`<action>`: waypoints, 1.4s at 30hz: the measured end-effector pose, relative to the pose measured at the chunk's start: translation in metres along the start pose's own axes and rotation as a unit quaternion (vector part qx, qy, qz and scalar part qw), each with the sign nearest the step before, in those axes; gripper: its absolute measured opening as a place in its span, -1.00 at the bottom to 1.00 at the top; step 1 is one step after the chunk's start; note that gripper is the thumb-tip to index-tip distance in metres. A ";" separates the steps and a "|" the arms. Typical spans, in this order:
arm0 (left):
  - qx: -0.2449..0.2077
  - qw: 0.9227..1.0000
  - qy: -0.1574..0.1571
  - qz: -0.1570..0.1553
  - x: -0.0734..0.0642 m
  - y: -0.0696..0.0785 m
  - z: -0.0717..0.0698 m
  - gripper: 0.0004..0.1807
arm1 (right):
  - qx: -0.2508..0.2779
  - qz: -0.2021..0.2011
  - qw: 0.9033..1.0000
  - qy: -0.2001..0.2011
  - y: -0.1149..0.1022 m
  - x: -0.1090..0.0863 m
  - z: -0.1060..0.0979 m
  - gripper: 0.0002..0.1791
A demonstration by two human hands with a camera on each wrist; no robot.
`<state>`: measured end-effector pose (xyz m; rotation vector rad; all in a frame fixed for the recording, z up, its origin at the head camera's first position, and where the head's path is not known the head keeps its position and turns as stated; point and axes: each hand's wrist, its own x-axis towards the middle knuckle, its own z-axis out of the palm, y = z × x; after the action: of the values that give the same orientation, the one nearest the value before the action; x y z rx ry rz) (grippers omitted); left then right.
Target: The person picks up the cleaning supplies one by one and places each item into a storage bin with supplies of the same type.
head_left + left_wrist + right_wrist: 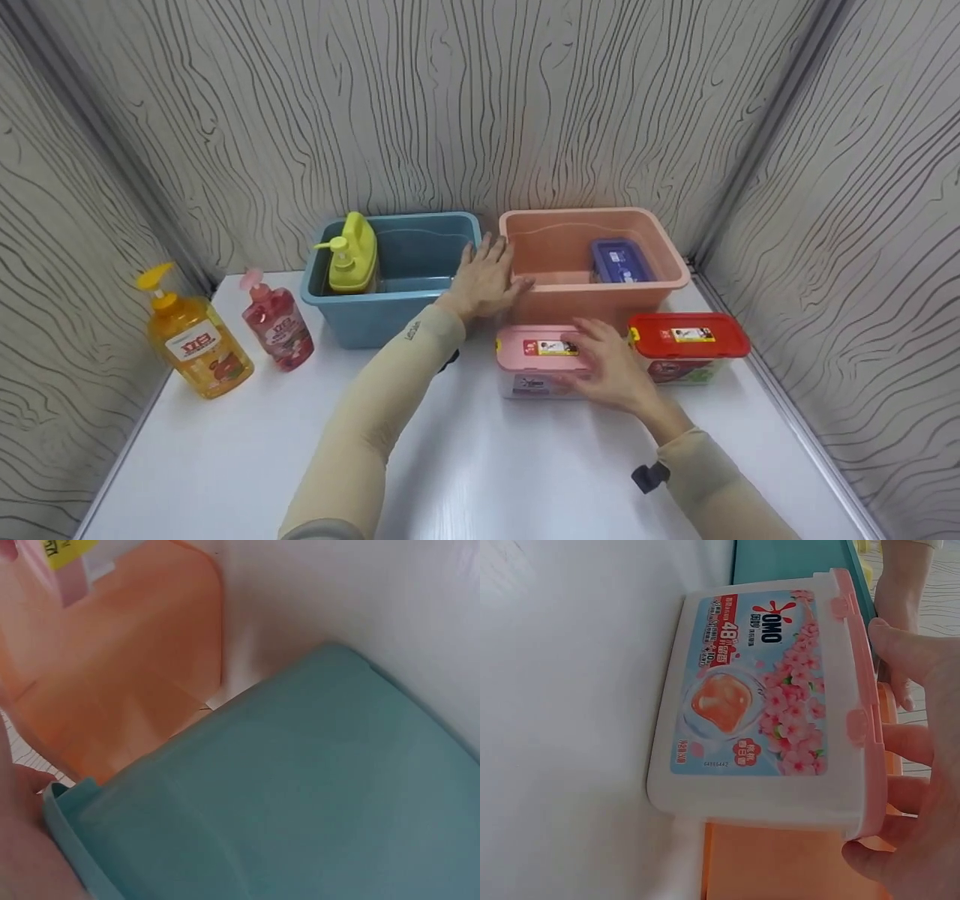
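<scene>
My left hand [484, 281] lies palm down with straight, spread fingers between the blue bin [375, 319] and the orange bin [585, 304]. Its thumb reaches over the orange rim, and in the left wrist view it is beside the blue rim [67, 840]. My right hand [611, 371] holds the right end of a white laundry-pod box with a pink lid [517, 352], thumb at the front, other fingers over the lid. The box's flowered front label [757, 686] faces the right wrist camera. A red-lidded pod box [694, 337] stands right of that hand.
The blue bin holds a yellow pump bottle [356, 262]; the orange bin holds a purple-blue box [622, 261]. On the left stand an orange pump bottle [202, 345] and a pink pump bottle [277, 326]. Patterned walls [450, 105] enclose the white table [480, 465].
</scene>
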<state>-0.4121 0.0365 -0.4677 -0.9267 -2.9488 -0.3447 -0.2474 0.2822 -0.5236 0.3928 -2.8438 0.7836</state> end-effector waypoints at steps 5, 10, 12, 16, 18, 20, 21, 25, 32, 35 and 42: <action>0.008 1.000 -0.013 -0.006 0.002 0.000 0.000 0.13 | 0.011 -0.011 1.000 0.000 0.001 0.002 0.002 -0.15; 0.007 1.000 -0.016 -0.003 0.002 0.000 0.001 0.12 | 0.025 -0.020 0.999 -0.003 0.002 0.005 0.004 -0.12; 0.005 1.000 -0.021 -0.003 0.002 0.001 0.001 0.13 | 0.027 -0.018 0.999 -0.006 0.004 0.006 0.005 -0.11; 0.010 0.999 -0.030 -0.009 0.002 0.001 0.000 0.16 | 0.032 -0.017 0.999 -0.010 0.008 0.009 0.007 -0.11; 0.013 0.999 -0.031 -0.013 0.002 0.001 0.000 0.17 | 0.035 -0.015 0.999 -0.011 0.009 0.011 0.008 -0.12; 0.015 0.999 -0.032 -0.015 0.002 0.001 0.000 0.17 | 0.038 -0.013 0.999 -0.010 0.010 0.012 0.009 -0.14; 0.015 0.999 -0.033 -0.015 0.003 0.001 0.000 0.17 | 0.040 -0.010 0.999 -0.009 0.011 0.013 0.009 -0.14; 0.013 0.999 -0.039 -0.014 0.004 0.001 0.000 0.17 | 0.043 0.000 0.999 -0.001 0.014 0.015 0.011 -0.16; 0.012 0.999 -0.046 -0.018 0.003 0.002 0.000 0.16 | 0.033 -0.001 0.999 0.010 0.018 0.018 0.012 -0.22; 0.018 0.999 -0.045 -0.015 0.003 0.002 0.000 0.16 | 0.023 -0.012 1.000 0.013 0.019 0.019 0.011 -0.24; 0.026 0.999 -0.045 -0.015 0.006 0.000 0.003 0.15 | 0.018 -0.027 0.999 0.019 0.021 0.021 0.013 -0.26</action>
<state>-0.4173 0.0403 -0.4702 -0.9147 -3.0393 -0.2308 -0.2749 0.2887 -0.5400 0.4531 -2.7742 0.8228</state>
